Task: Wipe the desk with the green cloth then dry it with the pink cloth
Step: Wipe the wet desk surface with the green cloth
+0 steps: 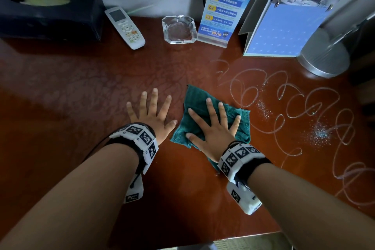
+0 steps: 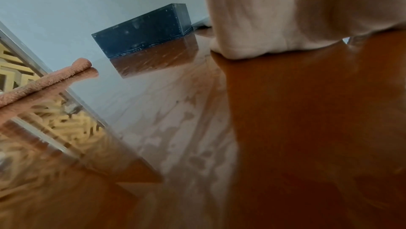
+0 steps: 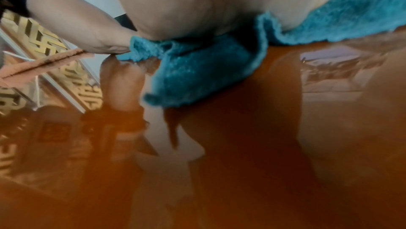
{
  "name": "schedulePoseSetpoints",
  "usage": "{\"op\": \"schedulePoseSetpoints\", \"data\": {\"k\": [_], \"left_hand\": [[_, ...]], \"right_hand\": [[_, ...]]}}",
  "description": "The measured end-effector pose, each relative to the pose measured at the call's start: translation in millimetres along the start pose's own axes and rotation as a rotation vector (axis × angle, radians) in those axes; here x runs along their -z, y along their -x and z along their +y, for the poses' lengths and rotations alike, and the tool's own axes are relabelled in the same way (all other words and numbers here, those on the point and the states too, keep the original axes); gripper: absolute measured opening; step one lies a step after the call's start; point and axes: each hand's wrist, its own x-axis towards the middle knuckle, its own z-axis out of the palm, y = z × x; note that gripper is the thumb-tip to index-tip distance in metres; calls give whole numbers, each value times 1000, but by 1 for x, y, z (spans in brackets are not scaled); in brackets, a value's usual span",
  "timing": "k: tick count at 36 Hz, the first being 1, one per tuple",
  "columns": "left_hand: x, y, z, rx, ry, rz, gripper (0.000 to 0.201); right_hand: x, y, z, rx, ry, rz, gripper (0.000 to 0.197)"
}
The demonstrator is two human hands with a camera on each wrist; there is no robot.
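Right hand presses flat, fingers spread, on green cloth; left hand splayed on desk.

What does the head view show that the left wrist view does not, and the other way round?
Only the head view shows the right hand flat on the green cloth, the looping white trails, remote and ashtray. Only the left wrist view shows the pink cloth at the desk's edge. Both show the left hand, the desk and the dark tissue box.
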Motion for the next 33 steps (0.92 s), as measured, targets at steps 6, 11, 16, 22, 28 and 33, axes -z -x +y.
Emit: {"op": "schedulePoseSetpoints", "data": {"k": [6, 11, 16, 22, 28, 33], "left_hand": [[0, 0, 0, 6, 2, -9, 65], [-1, -1, 0, 9, -6, -11, 65], [-2, -3, -1, 10, -6, -6, 64], [-3, -3, -1, 4, -5, 11, 65], [-2, -3, -2, -1, 10, -7, 65], [-4, -5, -3, -4, 13, 9, 67]], "right_hand": [[12, -25, -3, -34, -41, 8, 61], [22, -45, -3, -59, -63, 13, 59], [30, -61, -4, -77, -73, 9, 59], [40, -74, -5, -99, -79, 16, 60], [52, -90, -6, -142, -106, 12, 66], [59, -102, -11, -217, -146, 22, 71]]}}
